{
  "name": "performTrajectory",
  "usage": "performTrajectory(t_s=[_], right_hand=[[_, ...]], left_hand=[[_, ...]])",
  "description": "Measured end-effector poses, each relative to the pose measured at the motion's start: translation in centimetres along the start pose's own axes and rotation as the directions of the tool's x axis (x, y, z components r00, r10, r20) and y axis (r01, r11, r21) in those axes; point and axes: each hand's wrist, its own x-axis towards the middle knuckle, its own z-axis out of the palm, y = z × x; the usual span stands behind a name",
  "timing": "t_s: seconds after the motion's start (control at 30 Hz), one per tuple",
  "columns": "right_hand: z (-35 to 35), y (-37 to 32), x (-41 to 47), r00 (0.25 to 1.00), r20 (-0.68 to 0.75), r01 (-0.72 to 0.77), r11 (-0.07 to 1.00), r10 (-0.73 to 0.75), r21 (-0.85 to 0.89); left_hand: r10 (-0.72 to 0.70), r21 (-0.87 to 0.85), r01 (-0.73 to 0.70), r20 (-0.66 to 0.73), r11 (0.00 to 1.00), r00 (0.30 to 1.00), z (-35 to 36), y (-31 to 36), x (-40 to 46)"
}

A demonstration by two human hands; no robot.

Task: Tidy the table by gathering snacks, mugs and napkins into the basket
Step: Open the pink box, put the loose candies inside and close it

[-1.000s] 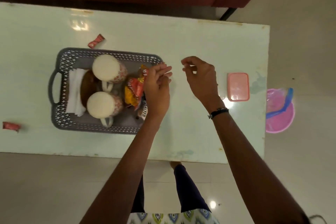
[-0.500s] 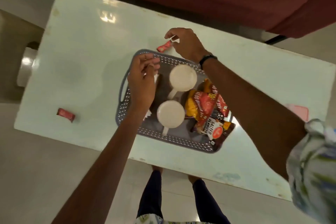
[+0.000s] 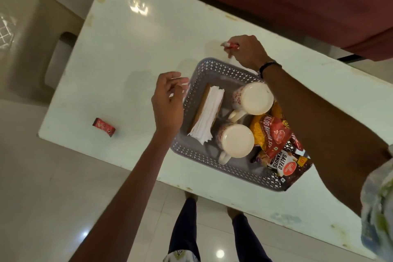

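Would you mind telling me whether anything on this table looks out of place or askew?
One small red packet lies alone on the table, well left of the basket. In the basket, the salted peanuts bag hangs over the rim. Nothing looks spilled or damaged.

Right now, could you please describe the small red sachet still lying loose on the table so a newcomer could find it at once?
Start at the pale table and its grey basket. Look past the left hand toward the table's near left corner, where the red sachet lies alone. Unlike the other red sachet, pinched in the right hand, nothing touches it.
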Motion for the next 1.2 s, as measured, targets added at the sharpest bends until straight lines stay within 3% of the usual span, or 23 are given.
performTrajectory(t_s=[0.07,0.13,0.23,0.33,0.43,0.67,0.83,0.97,1.1,1.2], right_hand=[[0.1,-2.8,-1.3,0.993,-0.114,0.050,0.964,-0.020,0.261],[0.8,-6.4,-3.2,0.987,-0.136,0.145,0.870,-0.091,0.471],[3.2,-11.0,-6.1,0.971,-0.063,0.236,0.875,-0.231,0.423],[6.0,-14.4,-8.2,0.958,0.045,0.245,0.895,-0.282,0.373],[8.4,-15.9,-9.7,0.955,0.099,0.221,0.892,-0.280,0.394],[10.4,-16.5,-12.0,0.964,0.126,0.150,0.866,-0.236,0.476],[9.5,-16.3,-14.0,0.974,0.111,0.105,0.829,-0.197,0.548],[7.6,-14.6,-16.2,0.989,0.019,0.105,0.775,-0.150,0.623],[4.9,-11.7,-18.4,0.982,-0.189,0.138,0.714,-0.008,0.687],[2.5,-8.6,-21.0,0.947,-0.289,0.116,0.690,0.140,0.714]], left_hand=[[-0.046,-0.001,0.046,-0.091,0.999,0.995,-1.9,-1.1,-0.3],[-0.040,0.065,0.056,-0.229,0.996,0.973,-4.1,-2.9,-0.8],[0.000,0.249,0.121,-0.439,0.961,0.899,-7.6,-6.0,-1.3],[-0.010,0.408,0.311,-0.592,0.858,0.806,-10.2,-8.1,-1.4],[-0.145,0.341,0.481,-0.676,0.807,0.723,-11.6,-8.8,-0.8],[-0.127,0.472,0.416,-0.529,0.777,0.839,-13.1,-9.6,0.7],[-0.293,0.266,0.430,-0.429,0.863,0.854,-11.5,-7.6,-0.3],[-0.394,-0.068,0.393,-0.301,0.917,0.868,-7.6,-2.8,-2.6],[-0.286,-0.109,0.278,-0.064,0.954,0.956,-2.0,1.7,-6.1],[-0.237,-0.127,0.244,0.068,0.961,0.969,2.5,2.9,-8.8]])
